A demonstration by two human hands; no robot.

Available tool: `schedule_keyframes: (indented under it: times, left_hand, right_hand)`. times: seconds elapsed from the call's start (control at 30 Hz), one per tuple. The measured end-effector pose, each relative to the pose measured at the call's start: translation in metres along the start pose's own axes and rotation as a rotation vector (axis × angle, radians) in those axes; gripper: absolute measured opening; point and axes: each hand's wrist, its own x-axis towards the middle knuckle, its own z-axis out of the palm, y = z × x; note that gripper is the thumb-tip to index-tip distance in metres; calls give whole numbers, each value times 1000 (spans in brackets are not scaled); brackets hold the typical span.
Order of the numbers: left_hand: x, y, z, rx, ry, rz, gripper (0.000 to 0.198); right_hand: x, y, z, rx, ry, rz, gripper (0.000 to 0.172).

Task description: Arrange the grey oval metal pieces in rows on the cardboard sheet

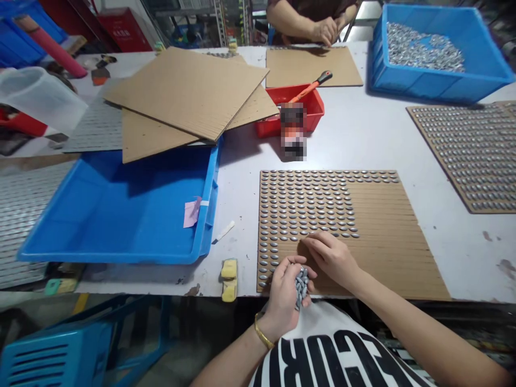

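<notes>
A cardboard sheet (387, 242) at lower centre is covered with rows of metal pieces (306, 204) at its upper left, bare at lower right; a bunch of pieces (301, 287) is gripped in the left hand (284, 293), the right hand (330, 260) laid open beside the rows

Bright, even light falls from above onto the white bench (363, 142), leaving soft shadows beneath the cardboard sheets (185, 91) and inside the near blue crate (121, 204). The metal pieces (423, 48) in the far crate glint faintly. Wide-angle distortion bends the frame's edges, and pixelated blur hides one object (293, 131).
</notes>
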Motion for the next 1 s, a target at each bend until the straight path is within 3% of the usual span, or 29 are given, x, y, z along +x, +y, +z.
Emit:
schedule_keyframes:
  times: [0.17,0.6,0.77,1.0]
  left_hand:
    - [-1,-1,-1,6,-19,-2,26]
    - [-1,2,1,-38,-25,-10,30]
    - [-3,2,2,-43,-23,4,19]
    - [-6,2,3,-32,-2,1,24]
  right_hand:
    - [0,3,4,-109,-81,-28,27]
    - [0,1,4,-190,-128,-53,30]
    - [4,-6,1,-260,-181,-45,24]
    - [13,-20,-6,-387,-262,-52,9]
